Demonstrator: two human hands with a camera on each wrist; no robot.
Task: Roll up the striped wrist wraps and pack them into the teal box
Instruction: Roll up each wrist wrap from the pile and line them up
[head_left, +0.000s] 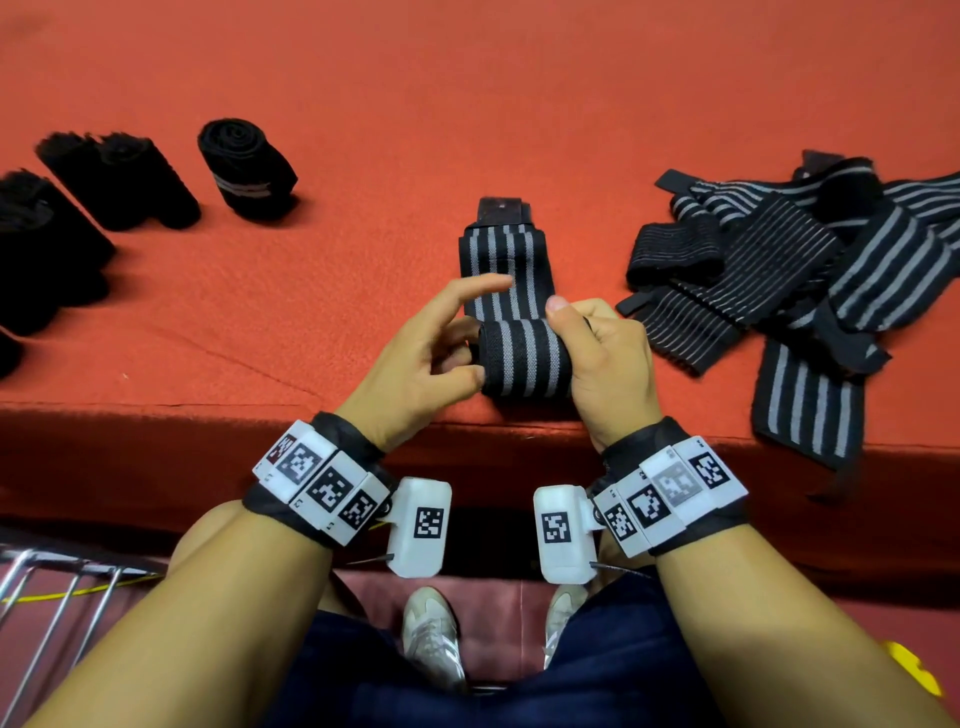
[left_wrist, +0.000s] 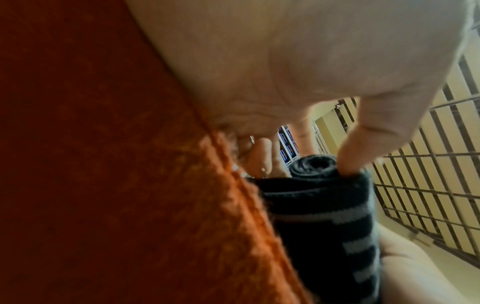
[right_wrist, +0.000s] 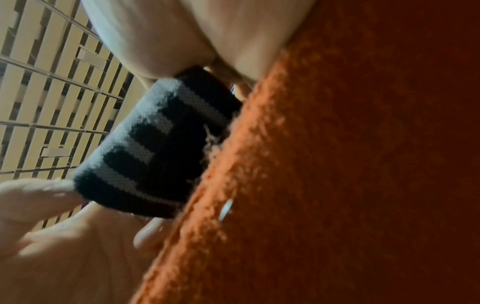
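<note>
A black wrist wrap with grey stripes (head_left: 524, 358) is partly rolled near the front edge of the orange cloth. Its loose tail (head_left: 501, 260) lies flat, running away from me to a dark end tab. My left hand (head_left: 431, 358) pinches the roll's left end, thumb on the near side, forefinger raised. My right hand (head_left: 605, 358) grips the right end, thumb on top. The left wrist view shows the roll's spiral end (left_wrist: 315, 166) under a fingertip. In the right wrist view the roll (right_wrist: 155, 148) sits against the cloth. No teal box is in view.
A tangled heap of unrolled striped wraps (head_left: 810, 265) lies at the right, one hanging over the front edge. Three rolled black wraps (head_left: 244, 166) stand in a row at the left. The orange cloth (head_left: 363, 104) stretches away beyond them. A metal rack (head_left: 57, 597) is below left.
</note>
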